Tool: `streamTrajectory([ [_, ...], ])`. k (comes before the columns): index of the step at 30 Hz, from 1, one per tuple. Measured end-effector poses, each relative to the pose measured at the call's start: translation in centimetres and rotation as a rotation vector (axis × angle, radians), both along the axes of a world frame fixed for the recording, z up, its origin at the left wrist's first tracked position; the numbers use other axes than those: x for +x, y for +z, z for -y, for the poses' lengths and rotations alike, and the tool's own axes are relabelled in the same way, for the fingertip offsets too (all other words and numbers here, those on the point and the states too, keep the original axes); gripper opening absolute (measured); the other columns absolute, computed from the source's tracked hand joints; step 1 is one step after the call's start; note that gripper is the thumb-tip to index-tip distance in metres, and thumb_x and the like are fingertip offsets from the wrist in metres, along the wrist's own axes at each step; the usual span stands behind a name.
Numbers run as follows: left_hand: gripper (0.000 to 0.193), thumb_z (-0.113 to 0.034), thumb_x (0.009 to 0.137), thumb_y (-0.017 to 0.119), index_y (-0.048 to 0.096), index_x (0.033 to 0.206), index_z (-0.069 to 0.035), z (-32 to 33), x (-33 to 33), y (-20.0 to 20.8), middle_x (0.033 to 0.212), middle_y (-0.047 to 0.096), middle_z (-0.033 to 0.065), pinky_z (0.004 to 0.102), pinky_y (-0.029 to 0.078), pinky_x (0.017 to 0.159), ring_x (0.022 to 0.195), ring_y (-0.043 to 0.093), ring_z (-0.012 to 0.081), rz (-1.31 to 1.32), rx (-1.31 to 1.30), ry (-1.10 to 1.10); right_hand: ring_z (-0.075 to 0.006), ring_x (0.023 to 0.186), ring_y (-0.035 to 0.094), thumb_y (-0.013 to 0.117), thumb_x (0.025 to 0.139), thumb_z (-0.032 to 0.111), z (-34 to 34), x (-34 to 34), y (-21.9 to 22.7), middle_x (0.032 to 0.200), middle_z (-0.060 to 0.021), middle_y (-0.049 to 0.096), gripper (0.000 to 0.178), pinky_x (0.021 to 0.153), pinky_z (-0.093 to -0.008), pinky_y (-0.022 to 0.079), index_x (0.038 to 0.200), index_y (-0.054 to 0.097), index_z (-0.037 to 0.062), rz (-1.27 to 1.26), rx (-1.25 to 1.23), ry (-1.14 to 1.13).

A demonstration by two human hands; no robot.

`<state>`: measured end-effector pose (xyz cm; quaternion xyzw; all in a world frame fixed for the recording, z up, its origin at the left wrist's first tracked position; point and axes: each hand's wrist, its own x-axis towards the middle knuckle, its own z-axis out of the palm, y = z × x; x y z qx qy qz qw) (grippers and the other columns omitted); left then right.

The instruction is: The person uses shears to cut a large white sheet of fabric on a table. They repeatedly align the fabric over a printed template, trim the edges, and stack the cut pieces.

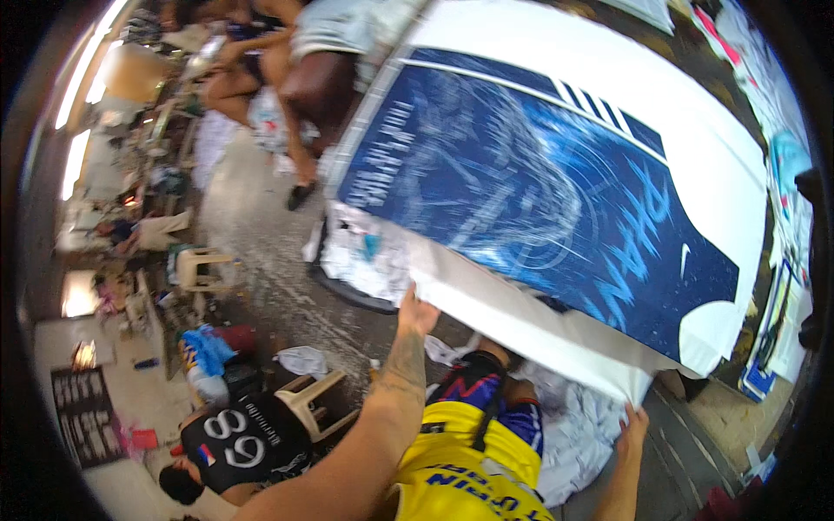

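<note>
Across the upper right stretches a large white sheet (pixel 530 204) with a dark blue jersey-panel design printed on it. Whether it is paper or cloth, I cannot tell. My left hand (pixel 419 314) pinches its near edge at the left corner. At the near right corner, my right hand (pixel 634 427) has its fingers closed on the edge. Between my hands that white border hangs slightly bowed toward me. Beneath the sheet's left side sits a heap of white cloth (pixel 360 260) in a dark-rimmed holder. More crumpled white cloth (pixel 578 425) lies below the sheet, beside my legs.
A person in a black shirt (pixel 252 443) is close by on my left, next to a beige plastic stool (pixel 317 401). Farther off, another stool (pixel 201 267) stands on the floor. Other people sit at the upper left. White fabric (pixel 789 174) lines the far right.
</note>
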<state>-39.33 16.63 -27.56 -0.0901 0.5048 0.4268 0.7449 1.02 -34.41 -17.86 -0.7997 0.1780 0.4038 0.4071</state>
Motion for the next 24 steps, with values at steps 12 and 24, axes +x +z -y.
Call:
streamTrajectory([
  [12, 0.029, -0.001, 0.097, 0.063, 0.07, 0.125, 0.003, -11.5, -5.0, 30.0, 0.119, 0.073, 0.0137, 0.0429, 0.049, 0.109, 0.117, 0.068, 0.0292, -1.453, 1.1, -0.382, -0.0154, 0.114, 0.065, 0.07, 0.105, 0.015, -8.2, 0.5, 29.3, 0.125, -0.0053, 0.069, 0.033, 0.1, -0.0316, 0.052, 0.134, 0.067, 0.001, 0.422, 0.506, -0.046],
  [24, 0.029, -0.035, 0.099, 0.079, 0.078, 0.09, -0.008, -44.4, 27.5, 32.9, 0.067, 0.054, -0.0055, 0.0275, 0.034, 0.056, 0.06, 0.046, 0.0057, -1.216, 1.097, -1.157, -0.0033, 0.081, 0.043, 0.066, 0.11, 0.028, -28.8, 26.5, 38.7, 0.083, 0.0085, 0.049, 0.029, 0.072, -0.0231, 0.033, 0.088, 0.059, 0.0095, 0.832, 0.275, 0.448],
])
